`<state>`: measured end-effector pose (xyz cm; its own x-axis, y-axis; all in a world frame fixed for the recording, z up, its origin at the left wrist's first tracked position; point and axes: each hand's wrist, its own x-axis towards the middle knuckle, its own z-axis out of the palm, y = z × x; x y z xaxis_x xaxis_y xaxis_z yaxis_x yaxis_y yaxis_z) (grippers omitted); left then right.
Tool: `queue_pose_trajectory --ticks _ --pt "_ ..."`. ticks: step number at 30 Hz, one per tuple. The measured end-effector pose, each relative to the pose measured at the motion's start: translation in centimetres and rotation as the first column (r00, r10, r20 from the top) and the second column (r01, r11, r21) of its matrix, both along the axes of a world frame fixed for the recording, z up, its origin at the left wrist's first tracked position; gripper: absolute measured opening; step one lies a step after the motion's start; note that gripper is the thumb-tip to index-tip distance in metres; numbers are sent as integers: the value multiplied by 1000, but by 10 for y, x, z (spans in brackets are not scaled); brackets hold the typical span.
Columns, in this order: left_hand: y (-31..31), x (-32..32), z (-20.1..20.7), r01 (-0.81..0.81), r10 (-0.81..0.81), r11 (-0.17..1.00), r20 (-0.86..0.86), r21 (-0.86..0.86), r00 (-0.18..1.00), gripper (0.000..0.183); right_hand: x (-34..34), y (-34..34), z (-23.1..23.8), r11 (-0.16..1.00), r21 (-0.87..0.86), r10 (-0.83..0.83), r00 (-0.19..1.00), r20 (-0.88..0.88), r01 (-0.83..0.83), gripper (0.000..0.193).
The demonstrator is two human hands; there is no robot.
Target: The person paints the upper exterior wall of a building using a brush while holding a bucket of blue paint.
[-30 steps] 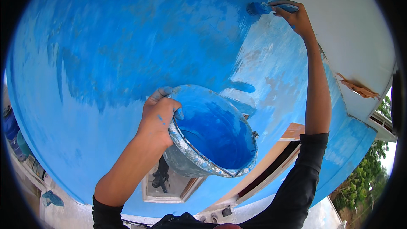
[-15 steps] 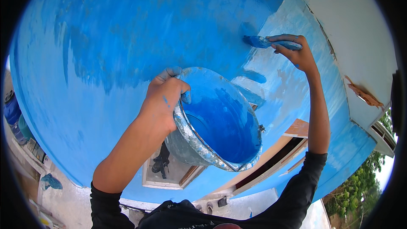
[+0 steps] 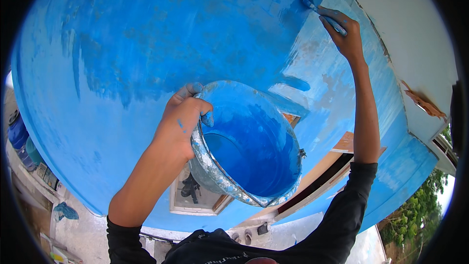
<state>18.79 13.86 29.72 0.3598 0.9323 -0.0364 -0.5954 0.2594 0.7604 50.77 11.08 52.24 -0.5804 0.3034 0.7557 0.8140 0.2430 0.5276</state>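
Observation:
My left hand (image 3: 183,117) grips the rim of a paint-smeared bucket (image 3: 212,173), its thumb hooked over the edge. The bucket is tilted towards me, with blue paint (image 3: 227,159) in the bottom and streaked up its inner side. Up at the right, my right hand (image 3: 344,32) is closed round the handle of a paintbrush (image 3: 322,12). The dark bristles press on the wall (image 3: 195,34), where fresh deep blue meets a paler patch. Blue paint spots both hands.
A white ceiling or eave (image 3: 405,34) borders the wall at upper right. Below the bucket are a window (image 3: 193,195) and an opening with a wooden frame (image 3: 312,186). At lower left stand blue containers (image 3: 18,132), with a blue bag or cloth (image 3: 66,211) on the ground.
My right hand has carried the brush up and slightly right along the edge of the pale patch; darker blue now covers more there. The bucket has shifted slightly in my left hand's grip.

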Motion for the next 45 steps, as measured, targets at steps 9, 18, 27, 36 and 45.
queue_pose_trajectory --ticks 9,18,27,36,45 --pt "4 -3 -6 -11 9 995 17 98 1000 48 -14 -30 -17 860 -509 -71 980 -187 -35 20" --pt "-3 3 -7 5 -5 998 -11 56 1000 74 54 -17 38 976 158 198 900 -389 -147 19" --pt "3 11 -14 -29 30 998 -22 52 999 57 53 -27 -67 957 -272 -75 993 95 98 19" --pt "-5 20 -9 -39 74 986 -217 161 973 85 51 -32 -39 933 -348 -117 992 -48 93 19" --pt "-18 12 0 4 33 987 -224 162 974 87 40 -15 8 996 -46 60 981 -182 -70 21"
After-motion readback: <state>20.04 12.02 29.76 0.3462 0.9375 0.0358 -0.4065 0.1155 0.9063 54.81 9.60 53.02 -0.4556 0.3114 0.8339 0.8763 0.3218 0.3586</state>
